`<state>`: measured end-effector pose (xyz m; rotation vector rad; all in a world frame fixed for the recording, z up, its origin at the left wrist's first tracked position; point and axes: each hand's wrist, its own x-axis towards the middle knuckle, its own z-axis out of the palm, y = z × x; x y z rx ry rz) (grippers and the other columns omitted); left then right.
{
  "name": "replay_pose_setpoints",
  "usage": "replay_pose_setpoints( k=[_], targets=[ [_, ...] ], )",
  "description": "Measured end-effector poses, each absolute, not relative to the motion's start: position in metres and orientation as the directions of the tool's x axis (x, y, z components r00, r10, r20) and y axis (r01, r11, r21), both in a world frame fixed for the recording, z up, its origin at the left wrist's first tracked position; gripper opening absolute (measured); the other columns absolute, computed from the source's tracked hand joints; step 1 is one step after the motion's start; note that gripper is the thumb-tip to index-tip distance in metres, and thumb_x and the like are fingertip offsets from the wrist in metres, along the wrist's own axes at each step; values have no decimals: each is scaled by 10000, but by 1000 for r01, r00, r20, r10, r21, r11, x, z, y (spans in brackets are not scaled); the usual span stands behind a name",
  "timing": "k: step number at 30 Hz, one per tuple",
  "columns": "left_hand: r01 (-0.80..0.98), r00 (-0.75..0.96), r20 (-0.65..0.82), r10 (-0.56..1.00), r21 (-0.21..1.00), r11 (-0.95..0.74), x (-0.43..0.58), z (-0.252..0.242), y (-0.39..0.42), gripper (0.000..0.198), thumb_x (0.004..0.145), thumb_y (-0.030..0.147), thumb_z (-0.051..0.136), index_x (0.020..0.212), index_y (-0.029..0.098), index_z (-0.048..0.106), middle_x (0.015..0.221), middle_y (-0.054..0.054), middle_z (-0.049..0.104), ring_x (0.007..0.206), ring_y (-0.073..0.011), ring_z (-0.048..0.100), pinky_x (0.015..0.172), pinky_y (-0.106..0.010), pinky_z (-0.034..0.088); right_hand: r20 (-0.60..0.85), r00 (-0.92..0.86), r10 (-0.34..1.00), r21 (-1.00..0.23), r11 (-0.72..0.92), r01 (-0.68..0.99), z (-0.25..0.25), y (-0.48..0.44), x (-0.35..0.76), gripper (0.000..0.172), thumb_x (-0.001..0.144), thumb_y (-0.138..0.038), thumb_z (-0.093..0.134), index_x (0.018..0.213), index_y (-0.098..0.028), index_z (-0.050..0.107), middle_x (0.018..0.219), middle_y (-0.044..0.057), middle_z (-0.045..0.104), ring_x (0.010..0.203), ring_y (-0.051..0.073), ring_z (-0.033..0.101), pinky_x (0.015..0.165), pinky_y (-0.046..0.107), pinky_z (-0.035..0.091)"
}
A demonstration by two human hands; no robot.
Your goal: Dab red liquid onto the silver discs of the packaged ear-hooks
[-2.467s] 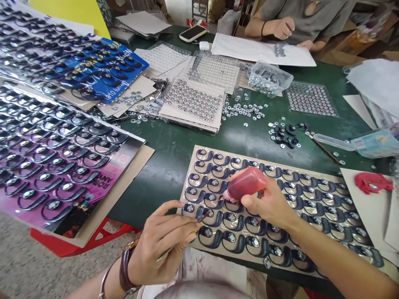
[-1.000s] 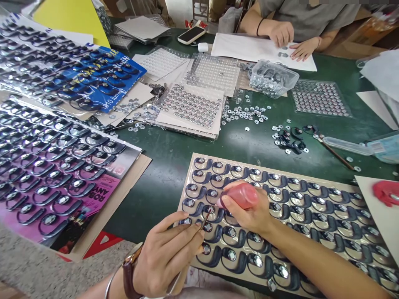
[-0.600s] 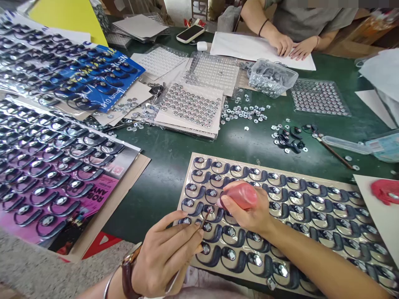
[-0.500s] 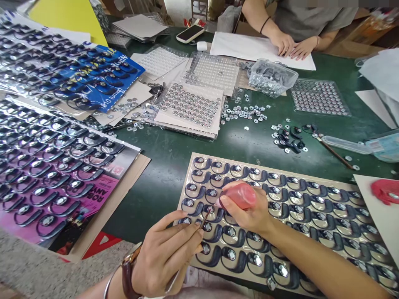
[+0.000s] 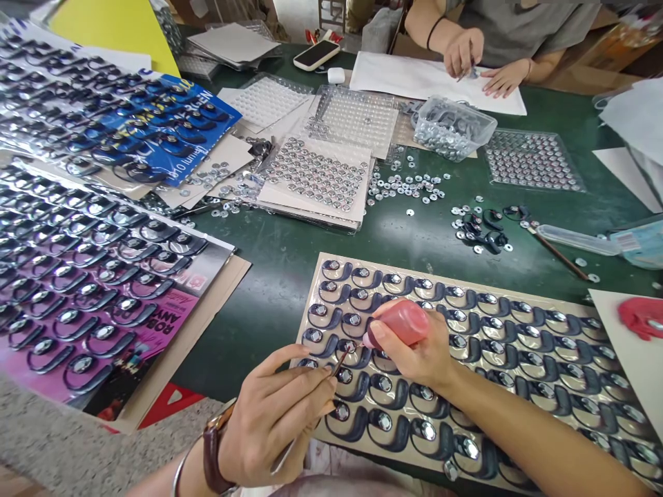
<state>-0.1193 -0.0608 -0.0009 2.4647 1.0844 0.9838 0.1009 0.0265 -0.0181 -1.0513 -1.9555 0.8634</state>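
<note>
My left hand (image 5: 282,414) pinches a thin brown stick (image 5: 340,360), its tip at one of the silver gems on the board. In my right hand (image 5: 414,352) is a small red squeeze bottle (image 5: 401,322), tilted with its nozzle toward that same gem. Whether the nozzle touches the gem I cannot tell. Beneath both hands lies a tan board (image 5: 317,290) with rows of black curved pieces (image 5: 392,433), each with a round silver gem. Part of the rows is hidden under my right hand and forearm.
Boards with more black pieces lie left, on pink (image 5: 170,304) and blue (image 5: 207,131) sheets. Ahead are a card of gems (image 5: 315,172), loose washers (image 5: 409,186), a clear tub (image 5: 453,128) and a phone (image 5: 317,54). Across the table, a person's hands (image 5: 463,54) rest over white paper.
My right hand and the red bottle have shifted slightly right, and the nozzle has drawn back a little. The co-worker's one hand has lifted off the paper. My left hand is nearly still.
</note>
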Motion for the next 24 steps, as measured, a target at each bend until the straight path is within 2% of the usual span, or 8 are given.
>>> replay_pose_setpoints(
  k=[10,18,20,24],
  targets=[
    [515,415,407,814,633,-579,-122,2,-48,264,783,26,521,1000,136,623,910,-51,719,766,-146,682,929,-394,481,290,-420,860,-816,451,360,-18,25,99,101,840,-270,579,811,-185,626,581,-16,671,499,121,629,508,229,525],
    [482,267,301,915,781,-397,-126,-3,-41,165,851,65,516,891,180,627,851,-1,715,754,-139,677,921,-373,478,436,-403,805,-777,562,283,-20,23,94,113,771,-283,680,797,-184,632,709,9,705,569,125,661,528,221,533],
    [475,252,297,921,791,-385,-126,-3,-41,165,857,63,513,890,178,627,840,6,712,745,-133,672,919,-371,475,371,-430,823,-818,508,268,-15,23,96,139,769,-302,687,818,-186,627,712,7,702,575,129,658,541,234,531],
    [468,237,309,921,794,-387,-125,-4,-45,157,873,77,502,874,172,627,830,4,709,739,-133,669,904,-366,481,91,-487,869,-904,277,326,9,36,115,157,882,-331,551,958,-201,594,754,4,701,645,140,659,605,255,520]
  ],
)
